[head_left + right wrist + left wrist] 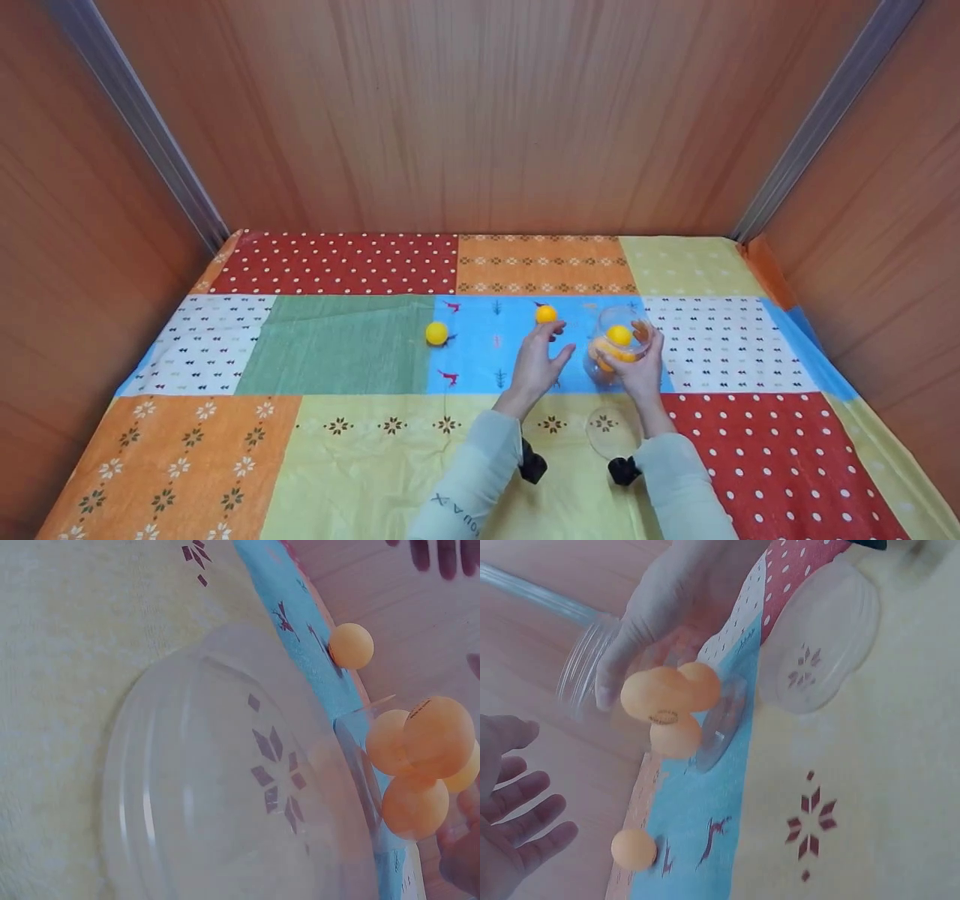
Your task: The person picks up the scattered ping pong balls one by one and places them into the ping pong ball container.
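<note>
My right hand (643,375) grips a clear jar (600,375) around its side. Several orange ping-pong balls (660,694) lie inside the jar, and its threaded mouth (585,675) has no lid on it. My left hand (534,367) is to the left of the jar, fingers spread and holding nothing. Just beyond its fingertips, a loose orange ping-pong ball (546,314) rests on the blue patch of the cloth. Another ball (436,334), yellower in the head view, lies farther left near the green patch.
A clear round lid (609,433) lies flat on the cloth in front of the jar, close to my right wrist. The patchwork tablecloth (360,472) covers the table. Wood-grain panels (487,112) enclose the back and both sides.
</note>
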A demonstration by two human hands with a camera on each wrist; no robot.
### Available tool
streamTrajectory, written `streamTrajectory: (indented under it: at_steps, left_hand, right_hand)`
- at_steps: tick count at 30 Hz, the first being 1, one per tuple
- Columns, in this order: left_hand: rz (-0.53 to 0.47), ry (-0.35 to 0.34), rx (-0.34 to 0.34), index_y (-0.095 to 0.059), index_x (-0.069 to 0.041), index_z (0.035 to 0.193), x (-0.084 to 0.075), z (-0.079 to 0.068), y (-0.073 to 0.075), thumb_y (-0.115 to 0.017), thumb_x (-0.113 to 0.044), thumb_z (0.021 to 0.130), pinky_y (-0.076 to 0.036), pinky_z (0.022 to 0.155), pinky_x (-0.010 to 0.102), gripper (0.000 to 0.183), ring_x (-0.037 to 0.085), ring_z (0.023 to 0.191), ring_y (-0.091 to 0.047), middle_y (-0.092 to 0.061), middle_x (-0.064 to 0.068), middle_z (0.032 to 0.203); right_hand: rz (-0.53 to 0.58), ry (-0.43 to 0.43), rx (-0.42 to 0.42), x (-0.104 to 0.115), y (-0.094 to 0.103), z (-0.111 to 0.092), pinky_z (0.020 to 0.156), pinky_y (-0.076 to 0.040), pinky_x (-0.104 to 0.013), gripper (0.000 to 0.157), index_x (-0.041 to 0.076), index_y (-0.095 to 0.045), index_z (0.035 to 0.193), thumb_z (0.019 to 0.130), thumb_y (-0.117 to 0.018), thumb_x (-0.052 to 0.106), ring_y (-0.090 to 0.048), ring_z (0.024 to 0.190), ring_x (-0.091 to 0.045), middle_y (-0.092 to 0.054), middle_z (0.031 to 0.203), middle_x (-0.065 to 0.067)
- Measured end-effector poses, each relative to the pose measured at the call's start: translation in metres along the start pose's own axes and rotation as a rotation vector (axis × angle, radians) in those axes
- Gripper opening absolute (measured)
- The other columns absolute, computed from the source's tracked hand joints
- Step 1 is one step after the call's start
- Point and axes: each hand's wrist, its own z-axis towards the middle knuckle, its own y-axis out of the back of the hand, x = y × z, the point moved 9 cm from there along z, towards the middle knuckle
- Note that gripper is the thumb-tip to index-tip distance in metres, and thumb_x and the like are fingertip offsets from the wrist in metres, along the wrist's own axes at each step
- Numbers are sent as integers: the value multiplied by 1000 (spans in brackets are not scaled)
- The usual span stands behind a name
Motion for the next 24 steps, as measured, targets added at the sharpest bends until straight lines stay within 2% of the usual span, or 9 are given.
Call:
streamTrajectory:
  at_steps: [5,12,16,18,24]
  left_hand:
    - [-37,20,-21,-56,-5,112,16,-3,15,-61,-17,84,-45,78,25,31,17,90,-55,-57,3,102]
    - [-56,126,-3,-55,-5,115,46,-9,36,-61,-16,85,-45,81,34,33,21,94,-53,-57,6,106]
    - [-49,161,-5,-53,-4,116,61,-12,51,-60,-15,85,-45,82,35,33,26,95,-52,-56,9,107]
    - [-29,171,-19,-54,-3,115,69,-13,59,-60,-15,85,-45,82,34,33,26,95,-52,-56,9,107]
    - [20,176,-65,-56,-2,112,86,-16,80,-62,-16,84,-44,82,35,32,29,95,-52,-56,12,107]
  right_hand:
    - [24,-12,17,8,-1,-4,101,-24,-37,76,6,-25,130,71,-72,3,-27,121,-23,-32,131,-10]
    - [22,-19,25,1,-1,-2,101,-24,-37,78,9,-24,131,71,-74,7,-28,121,-21,-31,132,-8]
    - [9,-28,23,1,-1,-3,102,-25,-38,79,8,-22,132,71,-73,6,-27,122,-22,-31,132,-8]
    - [6,-5,11,2,0,-2,101,-24,-39,79,6,-23,131,70,-73,2,-27,121,-23,-32,132,-10]
    - [-9,23,1,4,0,-2,102,-22,-39,78,4,-25,130,68,-73,0,-28,121,-25,-34,131,-12]
